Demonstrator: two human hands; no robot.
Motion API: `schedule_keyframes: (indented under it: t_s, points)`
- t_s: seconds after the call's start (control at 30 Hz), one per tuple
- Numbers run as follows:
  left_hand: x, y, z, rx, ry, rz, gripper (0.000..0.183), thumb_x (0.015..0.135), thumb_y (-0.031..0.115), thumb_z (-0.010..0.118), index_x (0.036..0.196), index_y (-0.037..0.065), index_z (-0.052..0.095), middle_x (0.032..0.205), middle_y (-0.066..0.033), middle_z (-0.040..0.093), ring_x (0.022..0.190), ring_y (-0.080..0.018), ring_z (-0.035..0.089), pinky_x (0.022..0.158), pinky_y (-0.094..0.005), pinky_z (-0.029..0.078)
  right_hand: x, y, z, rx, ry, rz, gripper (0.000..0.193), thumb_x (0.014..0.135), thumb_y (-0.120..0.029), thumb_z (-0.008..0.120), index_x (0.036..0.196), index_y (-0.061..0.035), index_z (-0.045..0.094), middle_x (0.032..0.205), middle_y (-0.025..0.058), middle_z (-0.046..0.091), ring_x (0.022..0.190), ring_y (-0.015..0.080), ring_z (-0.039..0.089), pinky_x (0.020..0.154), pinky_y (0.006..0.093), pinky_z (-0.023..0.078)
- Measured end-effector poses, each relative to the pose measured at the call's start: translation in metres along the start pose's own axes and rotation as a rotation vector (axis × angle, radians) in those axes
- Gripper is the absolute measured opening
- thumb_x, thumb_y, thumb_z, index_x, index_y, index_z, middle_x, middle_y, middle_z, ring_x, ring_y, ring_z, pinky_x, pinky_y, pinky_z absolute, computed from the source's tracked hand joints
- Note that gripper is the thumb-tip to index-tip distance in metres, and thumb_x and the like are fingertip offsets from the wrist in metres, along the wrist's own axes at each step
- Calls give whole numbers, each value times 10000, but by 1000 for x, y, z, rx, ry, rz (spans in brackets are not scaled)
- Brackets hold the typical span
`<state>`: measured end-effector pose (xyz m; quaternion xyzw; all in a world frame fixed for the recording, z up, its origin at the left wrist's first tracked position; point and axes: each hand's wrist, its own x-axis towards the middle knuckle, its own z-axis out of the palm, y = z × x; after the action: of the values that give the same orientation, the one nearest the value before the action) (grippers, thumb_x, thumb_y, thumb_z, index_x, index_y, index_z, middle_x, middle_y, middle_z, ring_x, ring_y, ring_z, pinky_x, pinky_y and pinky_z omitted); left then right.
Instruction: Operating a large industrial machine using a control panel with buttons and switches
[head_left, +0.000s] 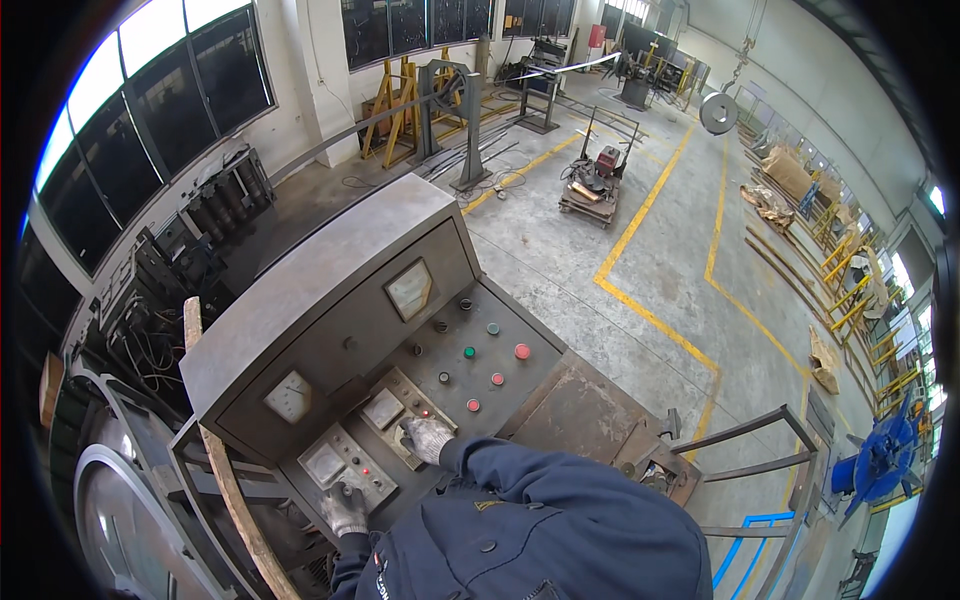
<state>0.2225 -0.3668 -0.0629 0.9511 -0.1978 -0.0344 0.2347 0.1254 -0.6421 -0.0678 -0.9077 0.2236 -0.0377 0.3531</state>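
A slanted grey control console (330,260) stands before me, with two small inset control panels at its near left. My left hand (346,512), in a grey-white work glove, is closed at the lower edge of the left control panel (323,464), its fingers around a dark knob. My right hand (429,440), gloved alike, rests on the right control panel (384,408) with its fingers curled in; the knob under them is mostly hidden. Red lights glow on both panels. Green button (469,352) and red button (522,352) sit farther right.
Right of the console is a rusty metal top (580,405), then a dark guardrail (750,437). A wooden pole (225,470) leans at left. Ahead are a wheeled cart (597,180), yellow frames (395,110), and a round weight (718,113) hanging from a hook. A blue reel (880,458) stands at right.
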Motion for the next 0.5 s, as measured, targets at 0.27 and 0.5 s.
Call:
schedule_keyframes:
  t_s: [0.27,0.5]
  points:
    - [1,6,-8,5,-39,-12,393,816,287,716,1150,85,670,1123,-259,662,1088,-448,611,968,-542,480,-1,-3,-2,-24,-6,2,300,932,-246,647,1163,-57,624,981,219,724,928,409,711,794,533,557]
    - [0,-3,0,-3,-14,-8,398,815,286,718,1156,86,670,1136,-257,655,1106,-451,599,985,-539,473,1,2,5,-14,21,-17,302,935,-251,645,1168,-61,622,973,218,724,916,409,711,788,531,558]
